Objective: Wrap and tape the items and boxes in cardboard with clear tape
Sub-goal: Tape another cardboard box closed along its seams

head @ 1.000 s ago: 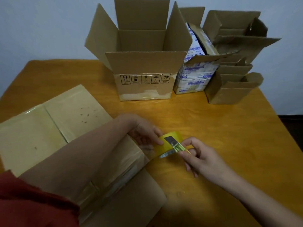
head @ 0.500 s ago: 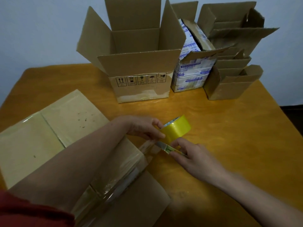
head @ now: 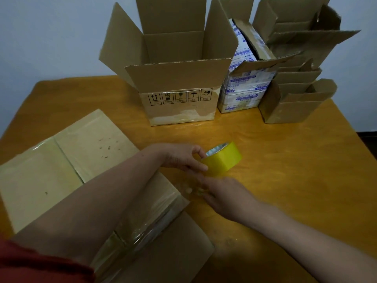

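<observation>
We see the yellow tape roll (head: pixel 223 158) just above the desk (head: pixel 295 170), near its middle. It is tilted on edge, and its open core faces up and away toward the far-left. Our left hand (head: pixel 180 157) grips the roll at its near-left rim, thumb on the outer face and fingers curled over the top. Our right hand (head: pixel 223 194) lies just below the roll with its fingers pointing left. They are blurred, so we cannot tell whether they hold anything. A clear strip (head: pixel 191 185) seems to run from the roll down-left to the wrapped bundle (head: pixel 146 219), which lies under our left forearm.

The bundle rests on a flattened cardboard sheet (head: pixel 61 166). The sheet's long axis runs diagonally from the desk's far-left to its near edge.

At the back stands a large open box (head: pixel 179 107) with its flaps up and handling symbols on its front. Only its inner walls show. Touching its right side is a leaning carton with blue print (head: pixel 242 92), its top torn open. Beyond that is a stack of open cartons (head: pixel 293 107) nested one in another.

The desk is orange-brown wood, set against a pale bluish wall (head: pixel 51 37). A red sleeve (head: pixel 30 266) shows at lower left.
</observation>
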